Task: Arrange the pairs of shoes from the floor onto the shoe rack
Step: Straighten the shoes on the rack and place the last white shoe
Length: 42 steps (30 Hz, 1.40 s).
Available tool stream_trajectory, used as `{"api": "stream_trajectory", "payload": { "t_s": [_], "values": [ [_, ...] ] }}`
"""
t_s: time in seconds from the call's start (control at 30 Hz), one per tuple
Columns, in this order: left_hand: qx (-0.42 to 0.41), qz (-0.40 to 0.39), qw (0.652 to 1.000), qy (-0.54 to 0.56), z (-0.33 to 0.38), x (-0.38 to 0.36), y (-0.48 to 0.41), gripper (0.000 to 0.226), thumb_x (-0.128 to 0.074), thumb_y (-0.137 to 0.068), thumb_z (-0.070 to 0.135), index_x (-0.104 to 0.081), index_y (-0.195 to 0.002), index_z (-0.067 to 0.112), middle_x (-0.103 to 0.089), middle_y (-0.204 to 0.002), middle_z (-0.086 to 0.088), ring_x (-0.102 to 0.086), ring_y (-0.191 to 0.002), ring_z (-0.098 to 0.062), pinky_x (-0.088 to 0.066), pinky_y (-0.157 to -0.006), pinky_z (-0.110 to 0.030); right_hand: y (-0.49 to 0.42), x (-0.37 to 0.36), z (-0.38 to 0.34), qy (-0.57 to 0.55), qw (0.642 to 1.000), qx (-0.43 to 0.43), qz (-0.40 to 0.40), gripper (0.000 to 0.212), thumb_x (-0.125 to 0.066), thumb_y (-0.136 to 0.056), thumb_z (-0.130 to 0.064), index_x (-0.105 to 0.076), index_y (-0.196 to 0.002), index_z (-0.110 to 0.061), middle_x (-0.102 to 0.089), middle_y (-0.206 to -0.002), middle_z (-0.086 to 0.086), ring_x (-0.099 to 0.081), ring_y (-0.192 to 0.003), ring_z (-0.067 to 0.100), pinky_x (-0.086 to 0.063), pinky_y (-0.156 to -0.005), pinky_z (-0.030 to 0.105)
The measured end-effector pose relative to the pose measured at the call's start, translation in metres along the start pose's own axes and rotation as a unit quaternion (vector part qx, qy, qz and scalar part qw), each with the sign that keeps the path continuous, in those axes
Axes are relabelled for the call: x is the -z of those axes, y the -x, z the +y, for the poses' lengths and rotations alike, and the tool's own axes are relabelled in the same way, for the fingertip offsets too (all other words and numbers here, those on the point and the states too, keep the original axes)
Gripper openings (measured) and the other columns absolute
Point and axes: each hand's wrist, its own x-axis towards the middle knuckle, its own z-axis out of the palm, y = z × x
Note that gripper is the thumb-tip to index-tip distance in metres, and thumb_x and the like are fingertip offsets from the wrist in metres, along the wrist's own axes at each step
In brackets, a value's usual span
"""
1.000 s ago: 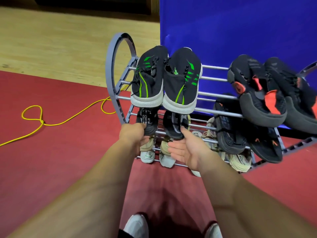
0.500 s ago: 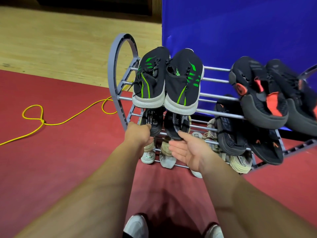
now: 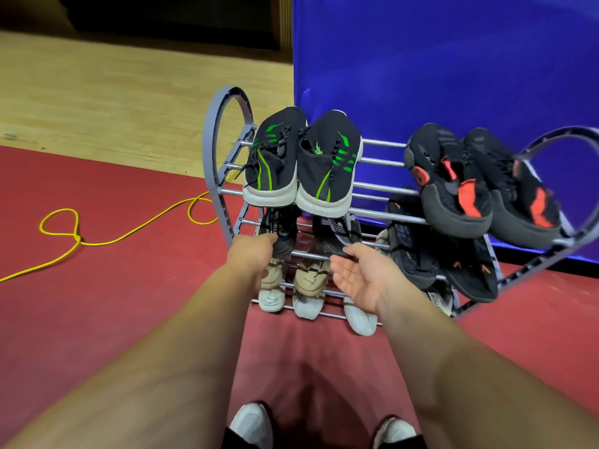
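Observation:
A grey shoe rack (image 3: 216, 150) with metal rods stands against a blue panel. On its middle tier lies a black pair. My left hand (image 3: 251, 254) grips the heel of the left black shoe (image 3: 282, 226). My right hand (image 3: 359, 275), palm turned up, pinches the heel of the right black shoe (image 3: 340, 233) between thumb and fingertips. On the top tier sit black-and-green sneakers (image 3: 303, 166) and black-and-red sneakers (image 3: 479, 186). Black sandals (image 3: 431, 257) fill the right of the middle tier. Beige-and-white sneakers (image 3: 291, 286) lie on the bottom tier.
Red floor mat (image 3: 97, 319) spreads in front of the rack, with wooden floor (image 3: 113, 102) behind it. A yellow cord (image 3: 77, 238) loops across the mat at the left. My white shoes (image 3: 251, 426) show at the bottom edge.
Both hands stay at the heels of the black pair on the middle tier. My right palm has turned a little more upward. The rack and other shoes have not moved.

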Motion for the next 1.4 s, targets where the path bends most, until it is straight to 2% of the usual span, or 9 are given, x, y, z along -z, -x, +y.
{"api": "stream_trajectory", "payload": {
  "t_s": [0.17,0.3,0.43,0.7,0.8,0.9,1.1,1.33,1.4],
  "values": [
    [-0.123,0.032,0.987,-0.102,0.015,0.009,0.035,0.022,-0.060,-0.079,0.016,-0.040,-0.070,0.014,-0.035,-0.058,-0.003,-0.031,-0.058,-0.025,-0.025,-0.053,-0.030,0.028,0.024,-0.003,0.016,1.000,0.014,-0.001,0.028,-0.059,-0.097,-0.014,-0.063,-0.123,-0.005,-0.073,-0.092,0.012,-0.074,-0.060,0.013,-0.056,-0.048,0.025],
    [-0.204,-0.015,0.953,-0.224,0.018,0.010,0.066,0.027,-0.052,-0.074,0.011,-0.031,-0.059,0.019,-0.031,-0.051,0.002,-0.024,-0.058,-0.024,-0.022,-0.053,-0.031,0.054,0.039,-0.011,0.016,0.999,0.036,0.008,0.020,-0.053,-0.093,-0.018,-0.062,-0.105,-0.004,-0.065,-0.069,0.010,-0.059,-0.046,0.014,-0.047,-0.040,0.024],
    [-0.223,-0.056,0.947,-0.225,0.022,0.005,0.090,0.025,-0.053,-0.076,0.011,-0.035,-0.060,0.019,-0.035,-0.056,0.000,-0.027,-0.059,-0.020,-0.026,-0.055,-0.032,0.083,0.053,-0.019,0.009,0.997,0.066,0.023,0.014,-0.048,-0.089,-0.023,-0.051,-0.086,-0.010,-0.052,-0.055,0.005,-0.035,-0.038,0.014,-0.029,-0.043,0.023],
    [-0.073,-0.091,0.988,-0.097,0.023,-0.001,0.108,0.032,-0.057,-0.098,0.043,-0.059,-0.097,0.011,-0.057,-0.083,-0.007,-0.052,-0.073,-0.025,-0.047,-0.066,-0.037,0.122,0.085,-0.029,0.024,0.992,0.122,0.012,0.015,-0.050,-0.079,-0.024,-0.043,-0.067,-0.016,-0.037,-0.048,0.003,-0.018,-0.034,0.015,-0.017,-0.040,0.021],
    [-0.001,-0.128,0.992,-0.021,0.026,0.000,0.110,0.037,-0.055,-0.098,0.051,-0.067,-0.105,0.016,-0.076,-0.092,-0.002,-0.071,-0.078,-0.026,-0.058,-0.082,-0.042,0.129,0.099,-0.032,0.041,0.992,0.121,-0.015,0.027,-0.044,-0.080,-0.022,-0.041,-0.054,-0.017,-0.031,-0.042,0.002,-0.015,-0.031,0.014,-0.010,-0.043,0.022],
    [0.047,-0.198,0.979,0.005,0.027,0.003,0.111,0.038,-0.061,-0.096,0.044,-0.072,-0.113,0.012,-0.079,-0.099,-0.009,-0.076,-0.085,-0.028,-0.060,-0.085,-0.051,0.132,0.106,-0.035,0.063,0.992,0.106,-0.039,0.036,-0.041,-0.080,-0.022,-0.044,-0.044,-0.017,-0.029,-0.039,0.001,-0.013,-0.029,0.013,-0.009,-0.043,0.021],
    [0.088,-0.314,0.938,-0.120,0.017,0.016,0.103,0.029,-0.065,-0.091,0.033,-0.073,-0.112,0.014,-0.078,-0.103,-0.007,-0.075,-0.077,-0.017,-0.061,-0.068,-0.031,0.098,0.106,-0.032,0.053,0.994,0.076,0.059,0.026,-0.058,-0.082,-0.035,-0.047,-0.063,-0.022,-0.037,-0.046,-0.002,-0.018,-0.035,0.012,-0.015,-0.045,0.020],
    [0.114,-0.468,0.857,-0.182,0.008,0.028,0.094,0.036,-0.080,-0.079,0.021,-0.075,-0.113,0.015,-0.071,-0.123,-0.012,-0.073,-0.094,-0.021,-0.057,-0.090,-0.041,0.048,0.079,-0.021,0.025,0.997,0.026,0.072,0.023,-0.061,-0.095,-0.039,-0.062,-0.081,-0.021,-0.049,-0.054,-0.007,-0.029,-0.037,0.006,-0.027,-0.042,0.018],
    [0.105,-0.463,0.863,-0.173,0.007,0.028,0.090,0.033,-0.080,-0.079,0.020,-0.074,-0.111,0.014,-0.071,-0.123,-0.013,-0.072,-0.094,-0.021,-0.053,-0.095,-0.042,0.042,0.066,-0.019,0.010,0.997,0.034,0.062,0.020,-0.057,-0.098,-0.035,-0.064,-0.086,-0.020,-0.053,-0.059,-0.007,-0.036,-0.043,0.006,-0.033,-0.040,0.017]
  ]
}}
